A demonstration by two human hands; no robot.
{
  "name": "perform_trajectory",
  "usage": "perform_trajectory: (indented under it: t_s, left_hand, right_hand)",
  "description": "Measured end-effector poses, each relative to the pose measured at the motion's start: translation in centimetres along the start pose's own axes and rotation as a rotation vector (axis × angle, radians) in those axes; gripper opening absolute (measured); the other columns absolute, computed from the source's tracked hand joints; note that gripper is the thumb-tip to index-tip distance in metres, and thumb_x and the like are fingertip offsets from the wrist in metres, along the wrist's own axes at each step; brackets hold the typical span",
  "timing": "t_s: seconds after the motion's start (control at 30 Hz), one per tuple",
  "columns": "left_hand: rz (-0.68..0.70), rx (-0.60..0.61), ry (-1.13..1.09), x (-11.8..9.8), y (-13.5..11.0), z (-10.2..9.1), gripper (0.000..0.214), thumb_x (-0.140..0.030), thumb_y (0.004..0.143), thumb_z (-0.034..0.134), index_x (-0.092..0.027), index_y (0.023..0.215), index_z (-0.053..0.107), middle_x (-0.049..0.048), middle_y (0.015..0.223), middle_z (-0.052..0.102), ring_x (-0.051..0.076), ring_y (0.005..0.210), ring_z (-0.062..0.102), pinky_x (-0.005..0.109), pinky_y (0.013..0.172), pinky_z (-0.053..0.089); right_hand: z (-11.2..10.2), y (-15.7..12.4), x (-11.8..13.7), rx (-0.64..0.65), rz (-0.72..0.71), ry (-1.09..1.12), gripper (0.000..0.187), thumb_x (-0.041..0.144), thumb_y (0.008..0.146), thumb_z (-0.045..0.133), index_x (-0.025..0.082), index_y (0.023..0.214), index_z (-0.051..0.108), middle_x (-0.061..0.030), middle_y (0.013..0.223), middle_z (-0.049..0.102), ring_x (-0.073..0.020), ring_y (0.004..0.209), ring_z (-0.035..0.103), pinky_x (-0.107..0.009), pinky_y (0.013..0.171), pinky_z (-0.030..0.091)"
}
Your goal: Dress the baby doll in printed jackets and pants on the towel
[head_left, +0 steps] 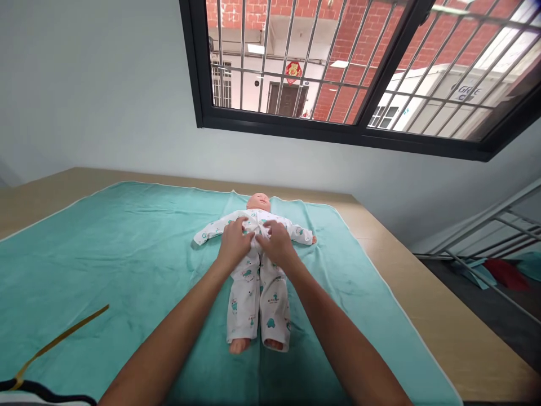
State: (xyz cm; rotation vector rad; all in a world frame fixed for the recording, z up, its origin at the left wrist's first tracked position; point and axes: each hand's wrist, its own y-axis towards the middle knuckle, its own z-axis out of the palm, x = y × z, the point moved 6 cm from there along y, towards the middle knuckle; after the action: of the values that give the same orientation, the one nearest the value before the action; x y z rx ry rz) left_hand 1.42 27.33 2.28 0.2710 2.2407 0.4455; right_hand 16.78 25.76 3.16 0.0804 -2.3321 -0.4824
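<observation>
A baby doll [259, 201] lies on its back, head toward the wall and feet toward me. It wears a white patterned top [220, 224] and matching trousers [245, 287]. Both its arms are spread sideways; one doll hand shows past the right cuff, while the left sleeve's end hides the other. My left hand [236, 238] is at the front of the top, fingers bent and pinching the fabric. Close beside it, my right hand [275, 239] grips the top's front too, thumb near my left one. The fingertips partly hide the cloth between them.
A teal cloth [139, 248] covers most of the wooden table [406, 265]. A yellow-brown strap [63, 335] and a black cord [46, 389] lie at the lower left. Behind the table are a wall and a barred window [279, 119]. A metal rack [499, 225] stands at right.
</observation>
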Motion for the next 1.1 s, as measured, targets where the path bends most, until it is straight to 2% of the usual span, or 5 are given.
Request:
perform_trajectory:
  t_s: [0.17, 0.37, 0.5, 0.7, 1.1]
  left_hand:
    - [-0.057, 0.028, 0.046, 1.7, -1.9, -1.1, 0.017, -0.020, 0.083, 0.054, -0.017, 0.091, 0.069, 0.0094, 0.093, 0.065, 0.024, 0.089, 0.059, 0.035, 0.087, 0.044]
    - [-0.157, 0.037, -0.028, 1.7, 0.6, -2.9, 0.019, -0.025, 0.084, 0.056, -0.017, 0.090, 0.072, 0.0038, 0.075, 0.067, 0.018, 0.069, 0.060, 0.028, 0.070, 0.045]
    - [-0.226, -0.018, 0.003, 3.1, 0.3, -3.5, 0.025, -0.020, 0.082, 0.057, -0.018, 0.103, 0.070, 0.0053, 0.077, 0.065, 0.020, 0.071, 0.060, 0.030, 0.070, 0.045]
    - [0.067, -0.040, 0.098, 1.6, -1.7, -2.3, 0.023, -0.025, 0.087, 0.054, -0.019, 0.104, 0.068, 0.0109, 0.103, 0.062, 0.025, 0.098, 0.058, 0.036, 0.091, 0.043]
    - [-0.373, 0.167, -0.382, 1.3, -0.3, -1.5, 0.015, -0.029, 0.068, 0.071, -0.013, 0.070, 0.069, -0.0011, 0.055, 0.059, 0.011, 0.049, 0.047, 0.023, 0.051, 0.038]
  right_hand:
    - [-0.2, -2.7, 0.2, -0.032, -0.113, -0.246, 0.014, 0.014, 0.081, 0.053, 0.013, 0.080, 0.067, -0.0124, 0.084, 0.065, -0.0239, 0.084, 0.058, -0.034, 0.081, 0.043]
    - [-2.0, -0.6, -0.8, -0.046, 0.143, 0.229, 0.017, 0.028, 0.077, 0.061, 0.016, 0.070, 0.071, -0.0013, 0.066, 0.067, -0.0165, 0.065, 0.059, -0.025, 0.063, 0.042]
    - [-0.8, -0.8, -1.8, 0.021, 0.219, 0.356, 0.023, 0.035, 0.073, 0.060, 0.015, 0.067, 0.071, 0.0005, 0.060, 0.064, -0.0149, 0.056, 0.056, -0.024, 0.053, 0.040]
    - [-0.2, -1.2, -2.1, -0.075, 0.140, 0.256, 0.024, 0.035, 0.074, 0.059, 0.016, 0.068, 0.072, -0.0010, 0.063, 0.067, -0.0164, 0.063, 0.060, -0.025, 0.062, 0.043]
    - [-0.4, -1.7, -1.7, -0.073, 0.225, 0.416, 0.023, 0.036, 0.072, 0.064, 0.015, 0.070, 0.074, -0.0017, 0.064, 0.069, -0.0180, 0.065, 0.063, -0.025, 0.061, 0.045]
